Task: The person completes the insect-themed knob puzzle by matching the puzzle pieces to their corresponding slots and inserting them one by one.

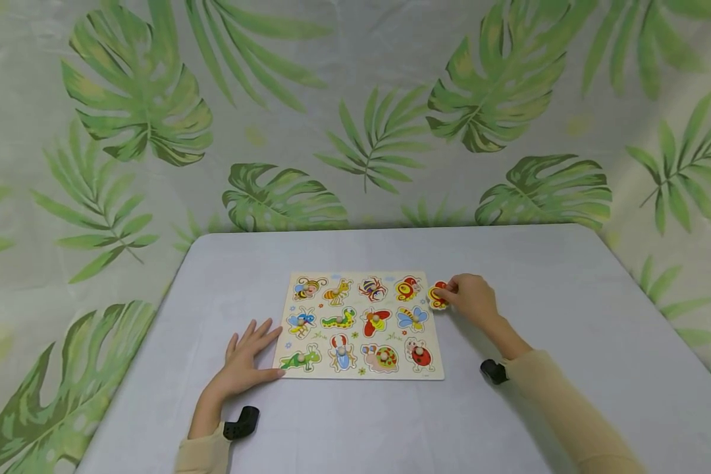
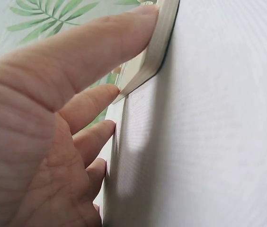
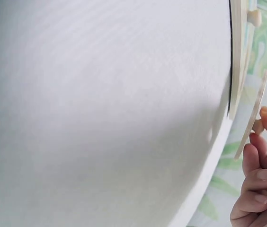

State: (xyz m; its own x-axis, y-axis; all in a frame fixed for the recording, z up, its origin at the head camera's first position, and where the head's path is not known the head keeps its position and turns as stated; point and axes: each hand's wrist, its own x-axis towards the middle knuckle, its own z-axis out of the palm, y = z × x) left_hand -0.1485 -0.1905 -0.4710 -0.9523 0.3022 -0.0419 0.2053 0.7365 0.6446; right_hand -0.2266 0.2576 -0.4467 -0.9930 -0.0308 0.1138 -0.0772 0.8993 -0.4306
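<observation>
A wooden insect puzzle board (image 1: 355, 338) lies flat on the table. My left hand (image 1: 245, 361) rests at its left edge, fingers spread and thumb touching the front left corner; the left wrist view shows the thumb (image 2: 110, 40) against the board's edge. Just off the board's upper right side, my right hand (image 1: 475, 299) pinches a red and yellow butterfly puzzle piece (image 1: 437, 297). In the right wrist view, thumb and finger grip the knob of the butterfly piece (image 3: 253, 116), which is lifted above the table. A matching butterfly picture (image 1: 407, 288) without a knob shows at the board's top right.
Pieces with round knobs sit on the board, among them a caterpillar (image 1: 339, 318), a snail (image 1: 380, 357) and a ladybird (image 1: 419, 354). The spider picture (image 1: 372, 288) is in the top row. White cloth covers the table (image 1: 355, 428); a leaf-patterned curtain (image 1: 379, 131) hangs behind.
</observation>
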